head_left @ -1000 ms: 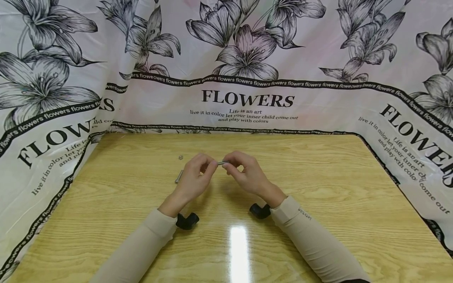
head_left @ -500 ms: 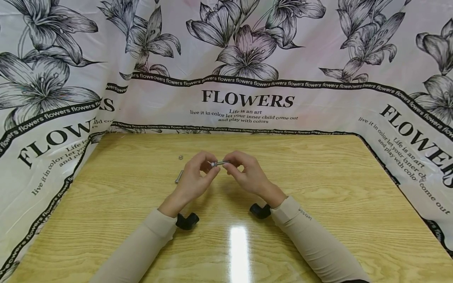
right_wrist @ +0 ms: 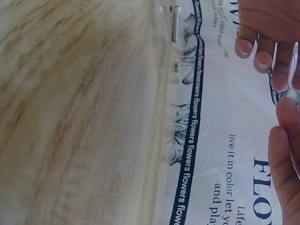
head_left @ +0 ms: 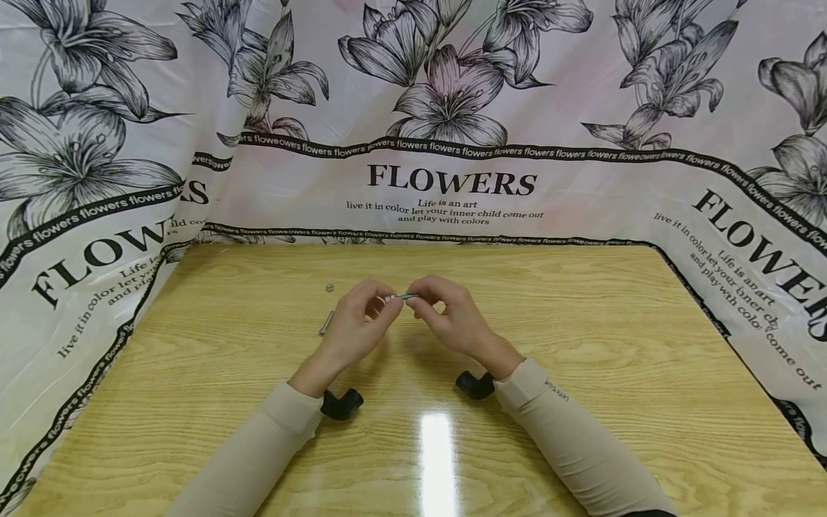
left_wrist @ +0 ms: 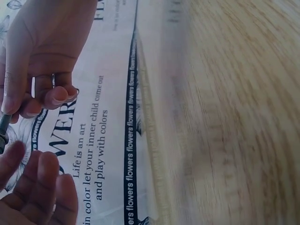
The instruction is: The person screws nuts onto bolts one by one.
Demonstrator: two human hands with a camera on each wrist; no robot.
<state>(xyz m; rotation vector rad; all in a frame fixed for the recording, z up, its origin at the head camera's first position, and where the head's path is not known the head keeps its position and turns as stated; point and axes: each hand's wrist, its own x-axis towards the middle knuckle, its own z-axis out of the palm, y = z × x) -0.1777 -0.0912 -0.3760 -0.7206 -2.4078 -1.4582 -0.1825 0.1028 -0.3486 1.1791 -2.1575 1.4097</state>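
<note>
Both hands meet above the table in the head view, with a thin metal bolt [head_left: 408, 296] lying nearly level between them. My right hand [head_left: 450, 316] pinches one end of its shaft between thumb and forefinger. At the other end, the fingertips of my left hand [head_left: 363, 321] grip around a small nut [head_left: 390, 298], mostly covered by them. The left wrist view shows the threaded shaft [left_wrist: 4, 123] and the darker nut [left_wrist: 2, 140] at the frame's edge. In the right wrist view, the fingers [right_wrist: 286, 115] hide most of the held parts.
A second bolt [head_left: 326, 322] lies on the wooden table [head_left: 581, 402] left of my left hand, with a loose nut [head_left: 330, 287] behind it. A flower-printed cloth [head_left: 452, 169] hangs around the back and sides. Black wrist mounts [head_left: 342, 404] sit under both cuffs.
Half a second ago my left fingers were spread a little, exposing the nut; now they have closed around it again. My right hand stays still on the bolt.
</note>
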